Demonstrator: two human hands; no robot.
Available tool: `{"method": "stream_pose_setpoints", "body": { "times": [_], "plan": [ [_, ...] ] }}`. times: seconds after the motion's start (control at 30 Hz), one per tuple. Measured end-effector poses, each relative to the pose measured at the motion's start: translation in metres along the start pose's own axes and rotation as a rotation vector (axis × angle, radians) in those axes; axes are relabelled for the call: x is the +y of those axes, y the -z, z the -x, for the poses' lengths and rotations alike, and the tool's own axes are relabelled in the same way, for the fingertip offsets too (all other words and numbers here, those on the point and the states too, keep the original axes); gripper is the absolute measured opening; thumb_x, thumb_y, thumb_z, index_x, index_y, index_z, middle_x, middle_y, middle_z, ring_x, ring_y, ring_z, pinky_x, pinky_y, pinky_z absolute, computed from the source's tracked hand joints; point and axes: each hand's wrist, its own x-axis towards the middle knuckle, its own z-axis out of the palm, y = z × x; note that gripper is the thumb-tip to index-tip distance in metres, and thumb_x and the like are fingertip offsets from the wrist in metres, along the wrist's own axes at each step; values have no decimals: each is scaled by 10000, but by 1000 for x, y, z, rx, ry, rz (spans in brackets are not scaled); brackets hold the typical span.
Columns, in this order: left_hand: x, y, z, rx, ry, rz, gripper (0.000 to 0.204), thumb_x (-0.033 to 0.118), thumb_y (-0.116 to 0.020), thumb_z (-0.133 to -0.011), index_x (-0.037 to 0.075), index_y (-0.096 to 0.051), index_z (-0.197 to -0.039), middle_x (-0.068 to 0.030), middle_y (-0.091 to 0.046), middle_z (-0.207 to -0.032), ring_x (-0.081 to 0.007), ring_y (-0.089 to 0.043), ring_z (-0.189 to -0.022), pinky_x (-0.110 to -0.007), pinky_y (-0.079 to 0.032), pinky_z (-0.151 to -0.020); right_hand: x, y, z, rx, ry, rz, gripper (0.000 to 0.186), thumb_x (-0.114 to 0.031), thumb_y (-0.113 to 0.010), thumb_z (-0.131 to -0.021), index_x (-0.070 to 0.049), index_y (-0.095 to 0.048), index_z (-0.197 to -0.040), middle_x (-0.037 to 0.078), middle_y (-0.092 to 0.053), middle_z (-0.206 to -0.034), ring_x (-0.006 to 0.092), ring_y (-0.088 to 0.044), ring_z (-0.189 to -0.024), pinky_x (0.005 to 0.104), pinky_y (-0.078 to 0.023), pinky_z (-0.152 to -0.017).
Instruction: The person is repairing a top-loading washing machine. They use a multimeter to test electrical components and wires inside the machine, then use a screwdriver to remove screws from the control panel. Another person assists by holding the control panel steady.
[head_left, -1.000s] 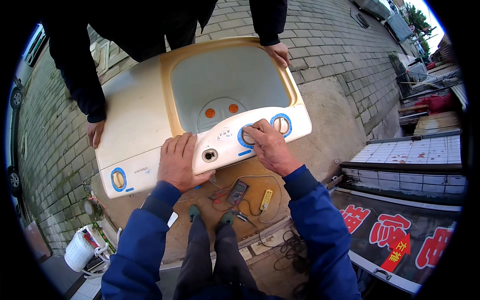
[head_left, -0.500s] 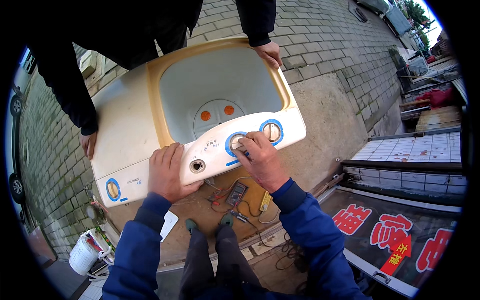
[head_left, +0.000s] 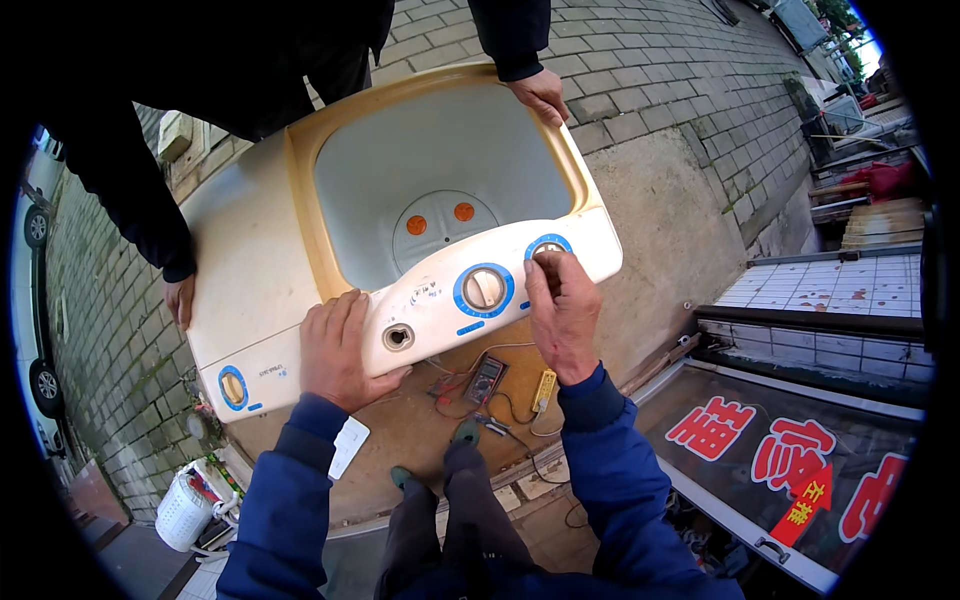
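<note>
Though obscured, right fingers (head_left: 541,290) seemingly around knob (head_left: 547,249), left fingers (head_left: 352,318) extended; discs (head_left: 416,225) in tub (head_left: 430,150).

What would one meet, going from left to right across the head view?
White perforated tub, dial at the panel's left end, left hand, middle dial, right hand, red arrow sign.
</note>
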Motion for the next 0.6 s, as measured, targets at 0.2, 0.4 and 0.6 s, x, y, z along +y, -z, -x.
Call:
{"method": "stream_pose_setpoints", "body": {
  "times": [0.2,0.4,0.6],
  "plan": [
    [1,0,-1,1,1,1,1065,476,-921,-585,-31,-491,-1416,-221,-549,-1383,-422,-522,-1230,-573,-389,-1072,29,78,-49,-265,3,144,321,-55,-776,-894,-5,-699,-1202,89,-694,-986,159,-647,-796,301,-551,-713],
    [1,-1,0,-12,-1,-13,1063,493,-909,-602,-37,-487,-1422,-223,-547,-1395,-423,-519,-1243,-574,-383,-1086,26,82,-60,-569,147,247,545,-60,-841,-807,-85,-689,-1330,96,-595,-1197,215,-630,-1012,331,-537,-836],
    [-1,-3,3,-14,11,-22,1033,526,-882,-632,-36,-504,-1413,-219,-551,-1406,-424,-517,-1268,-580,-371,-1110,35,78,-66,-632,274,313,583,-20,-852,-781,-131,-707,-1335,98,-549,-1218,244,-604,-1085,348,-535,-903]
  ]
}}
